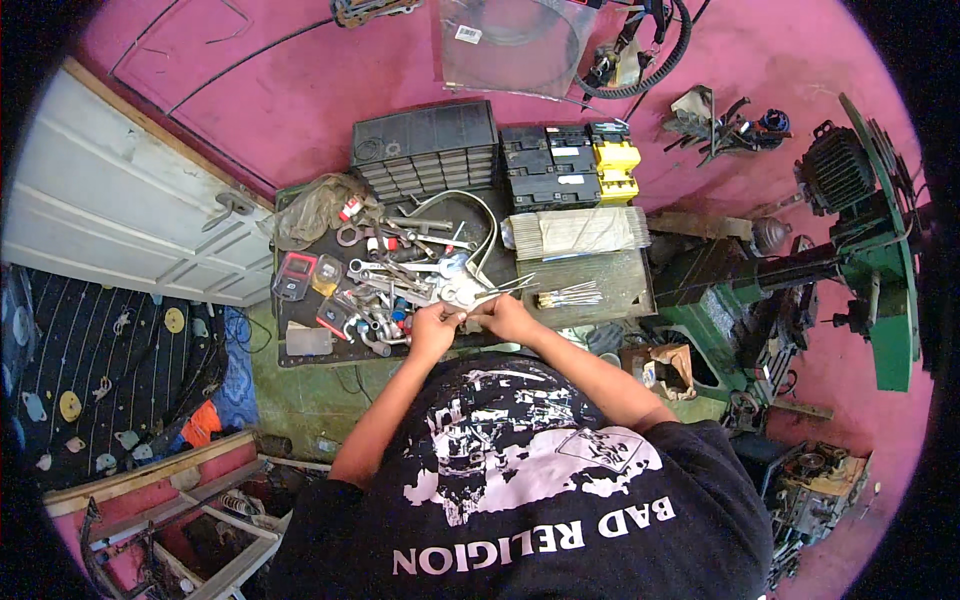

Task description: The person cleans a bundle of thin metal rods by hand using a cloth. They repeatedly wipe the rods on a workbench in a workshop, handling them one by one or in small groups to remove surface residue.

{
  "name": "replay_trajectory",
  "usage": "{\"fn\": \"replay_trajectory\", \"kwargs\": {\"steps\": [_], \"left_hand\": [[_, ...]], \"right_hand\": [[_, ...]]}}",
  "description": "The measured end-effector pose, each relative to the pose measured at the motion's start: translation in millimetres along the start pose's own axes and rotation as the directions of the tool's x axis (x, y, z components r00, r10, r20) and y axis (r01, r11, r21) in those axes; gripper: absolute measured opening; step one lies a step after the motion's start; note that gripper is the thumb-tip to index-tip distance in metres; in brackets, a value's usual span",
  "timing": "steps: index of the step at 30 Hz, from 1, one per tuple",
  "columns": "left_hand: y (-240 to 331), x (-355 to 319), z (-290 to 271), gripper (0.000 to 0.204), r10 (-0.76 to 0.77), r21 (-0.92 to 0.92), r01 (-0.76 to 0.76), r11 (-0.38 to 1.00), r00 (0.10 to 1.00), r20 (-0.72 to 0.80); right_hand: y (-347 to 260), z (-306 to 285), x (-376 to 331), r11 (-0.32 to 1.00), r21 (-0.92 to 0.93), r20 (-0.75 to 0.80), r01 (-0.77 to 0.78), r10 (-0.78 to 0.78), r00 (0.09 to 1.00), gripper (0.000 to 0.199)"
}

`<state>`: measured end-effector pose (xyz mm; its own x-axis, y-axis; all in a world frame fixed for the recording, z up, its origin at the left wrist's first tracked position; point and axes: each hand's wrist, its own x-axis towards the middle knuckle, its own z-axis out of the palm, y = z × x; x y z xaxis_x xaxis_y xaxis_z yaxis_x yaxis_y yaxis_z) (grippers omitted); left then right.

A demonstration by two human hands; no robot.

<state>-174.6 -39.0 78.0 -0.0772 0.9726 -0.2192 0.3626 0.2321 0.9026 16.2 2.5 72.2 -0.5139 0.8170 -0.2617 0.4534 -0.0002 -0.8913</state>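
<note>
Apparently light, stiff rods point(512, 286) | pinched by left hand point(434, 328) and right hand point(508, 319) | tips toward two o'clock | best gripped mid-length

I see the left hand point(432, 330) and the right hand point(507, 318) meeting over the near side of the bench point(335, 245), fingertips close together; thin rod-like pieces show just beyond the fingers (too small at my remove to tell whether they are gripped); a jumble of wrenches point(400, 267) spreads to the left; a curved metal band point(487, 225) arches behind; a wrapped bundle of rods point(580, 232) lies to the right, loose rods point(570, 295) nearer; a dark drawer cabinet point(425, 145) stands at the back.
</note>
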Motion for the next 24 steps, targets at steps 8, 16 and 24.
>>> {"fn": "replay_trajectory", "kwargs": {"steps": [8, 16, 24], "left_hand": [[-7.1, 6.5, -20.0, 0.010, -0.062, -0.043, 0.060, 0.997, 0.996, -0.068], [-49.2, 11.2, -60.1, 0.008, -0.153, -0.221, 0.118, 0.968, 0.978, -0.145], [-102.7, -8.2, -238.9, 0.011, -0.264, -0.431, -0.109, 0.896, 0.649, -0.714]], "right_hand": [[-31.6, 11.2, 3.9, 0.697, -0.711, -0.064, 0.093, -0.196, 0.978, 0.023], [-23.4, 9.7, -0.3, 0.722, -0.685, -0.023, 0.093, -0.149, 0.989, 0.025], [38.1, -99.8, 17.7, 0.638, -0.744, -0.367, -0.199, -0.141, 0.919, 0.016]]}}
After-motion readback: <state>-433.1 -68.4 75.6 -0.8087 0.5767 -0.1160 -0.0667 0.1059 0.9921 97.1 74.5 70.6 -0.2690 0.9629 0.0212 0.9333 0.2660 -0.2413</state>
